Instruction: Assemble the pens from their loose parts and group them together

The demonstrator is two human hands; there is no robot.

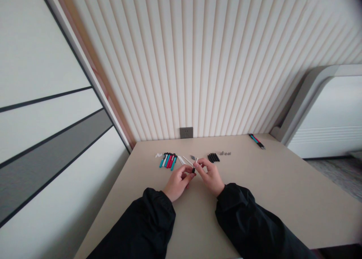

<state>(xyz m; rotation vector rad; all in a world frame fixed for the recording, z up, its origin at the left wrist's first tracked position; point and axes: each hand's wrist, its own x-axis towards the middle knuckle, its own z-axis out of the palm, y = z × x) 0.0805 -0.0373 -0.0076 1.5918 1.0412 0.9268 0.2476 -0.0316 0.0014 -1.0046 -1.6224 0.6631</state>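
Two pinches noted: left fingers (189, 178) hold a black piece (194, 170), right fingers (200, 169) a white rod (197, 159); crooked pressure could bend the rod.

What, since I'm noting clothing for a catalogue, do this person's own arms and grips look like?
The left black fabric sleeve and right black fabric sleeve are long, loose and wrinkled, gathered at the wrist ends, with no markings visible. The ungloved left grip and ungloved right grip are bare.
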